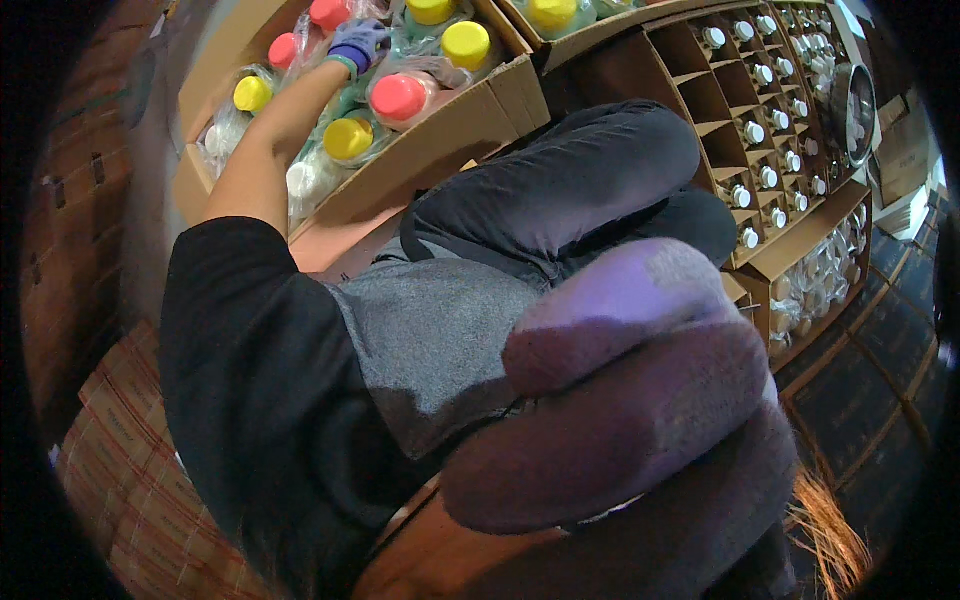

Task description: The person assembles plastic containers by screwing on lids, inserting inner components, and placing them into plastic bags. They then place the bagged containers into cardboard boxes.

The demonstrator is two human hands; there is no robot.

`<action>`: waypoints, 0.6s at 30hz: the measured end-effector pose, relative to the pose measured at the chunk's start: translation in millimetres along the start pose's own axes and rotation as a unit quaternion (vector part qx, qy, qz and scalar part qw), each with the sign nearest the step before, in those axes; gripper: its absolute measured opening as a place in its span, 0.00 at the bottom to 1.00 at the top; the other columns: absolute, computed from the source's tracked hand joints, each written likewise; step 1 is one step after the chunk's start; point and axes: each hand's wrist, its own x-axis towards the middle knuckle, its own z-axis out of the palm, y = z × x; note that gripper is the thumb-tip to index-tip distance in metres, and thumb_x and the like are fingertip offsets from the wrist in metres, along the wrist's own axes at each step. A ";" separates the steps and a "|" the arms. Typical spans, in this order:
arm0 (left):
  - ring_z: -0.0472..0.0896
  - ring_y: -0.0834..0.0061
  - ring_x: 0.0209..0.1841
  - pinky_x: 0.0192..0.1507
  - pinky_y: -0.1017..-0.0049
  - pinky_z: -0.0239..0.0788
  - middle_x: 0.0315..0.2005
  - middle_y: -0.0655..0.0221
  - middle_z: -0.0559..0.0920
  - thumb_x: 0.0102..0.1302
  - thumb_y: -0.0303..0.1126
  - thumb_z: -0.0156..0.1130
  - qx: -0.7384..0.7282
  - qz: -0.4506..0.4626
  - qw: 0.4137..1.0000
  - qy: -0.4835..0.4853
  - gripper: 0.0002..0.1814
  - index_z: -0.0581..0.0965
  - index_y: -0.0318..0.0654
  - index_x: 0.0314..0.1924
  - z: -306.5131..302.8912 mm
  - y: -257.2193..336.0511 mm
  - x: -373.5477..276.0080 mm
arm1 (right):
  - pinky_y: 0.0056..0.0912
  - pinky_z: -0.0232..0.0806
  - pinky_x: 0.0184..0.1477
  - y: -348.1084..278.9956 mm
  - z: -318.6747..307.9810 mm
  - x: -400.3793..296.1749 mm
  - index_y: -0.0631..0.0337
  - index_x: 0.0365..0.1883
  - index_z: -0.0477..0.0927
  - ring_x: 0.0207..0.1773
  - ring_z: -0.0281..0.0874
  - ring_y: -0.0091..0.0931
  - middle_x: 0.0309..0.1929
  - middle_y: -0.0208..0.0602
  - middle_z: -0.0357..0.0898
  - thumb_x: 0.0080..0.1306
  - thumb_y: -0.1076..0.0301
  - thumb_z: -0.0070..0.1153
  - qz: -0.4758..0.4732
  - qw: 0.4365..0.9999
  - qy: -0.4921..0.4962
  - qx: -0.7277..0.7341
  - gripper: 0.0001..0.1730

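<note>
My left hand (360, 41), in a purple knitted glove, reaches into an open cardboard box (442, 142) at the upper left. Its fingers are partly hidden among large bottles in clear plastic bags, so any grip cannot be made out. Around it are a pink cap (398, 97), a yellow cap (465, 45), another yellow cap (348, 139) and a white cap (302, 180). My right hand (630, 390), also in a purple glove, looms very near the camera at the lower right. Its fingers lie side by side; the palm and anything in it are hidden.
Beyond my bent legs stands a divided cardboard box (712, 82) with small white-capped bottles, some cells bare. Beside it are a round metal-rimmed container (859, 112) and a box of plastic-wrapped items (817, 277). Straw-like bristles (832, 532) lie lower right; printed cardboard (142, 465) is lower left.
</note>
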 end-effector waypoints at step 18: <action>0.71 0.63 0.63 0.67 0.59 0.57 0.42 0.66 0.82 0.70 0.37 0.62 -0.599 0.224 0.722 0.263 0.12 0.77 0.37 0.45 -305.6 -8.5 -131.8 | 0.34 0.60 0.68 80.0 66.1 -17.8 0.66 0.64 0.69 0.66 0.69 0.33 0.64 0.44 0.70 0.65 0.74 0.58 0.228 0.899 0.354 0.121 0.28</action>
